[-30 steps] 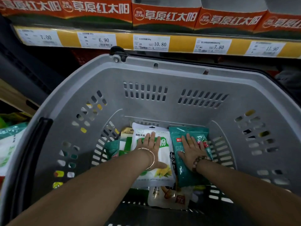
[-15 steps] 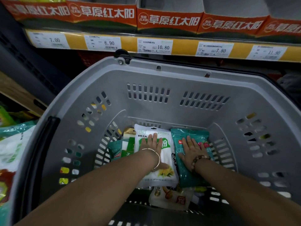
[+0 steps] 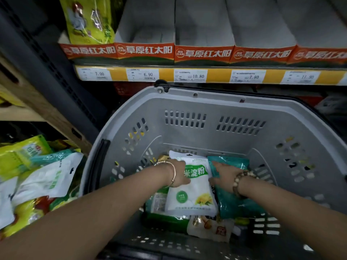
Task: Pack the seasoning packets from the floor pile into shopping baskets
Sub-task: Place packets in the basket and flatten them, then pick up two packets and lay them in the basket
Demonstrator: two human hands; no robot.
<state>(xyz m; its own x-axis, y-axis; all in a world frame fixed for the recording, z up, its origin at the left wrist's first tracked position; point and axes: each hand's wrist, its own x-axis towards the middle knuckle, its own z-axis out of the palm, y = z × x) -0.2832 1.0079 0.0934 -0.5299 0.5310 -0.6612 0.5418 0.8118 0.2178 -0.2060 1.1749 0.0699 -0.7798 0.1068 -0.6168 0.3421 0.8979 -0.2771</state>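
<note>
Your left hand (image 3: 179, 172) pinches the white packet (image 3: 191, 196) by its edge, thumb on top. Your right hand (image 3: 224, 174) lies flat on the teal packet (image 3: 236, 203) beneath it, both deep in the basket (image 3: 187, 104). The packets are likely soft, slick and light, so hold them by their sealed edges.

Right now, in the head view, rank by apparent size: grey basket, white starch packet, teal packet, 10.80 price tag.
1. grey basket
2. white starch packet and teal packet, too alike to rank
3. 10.80 price tag
</note>
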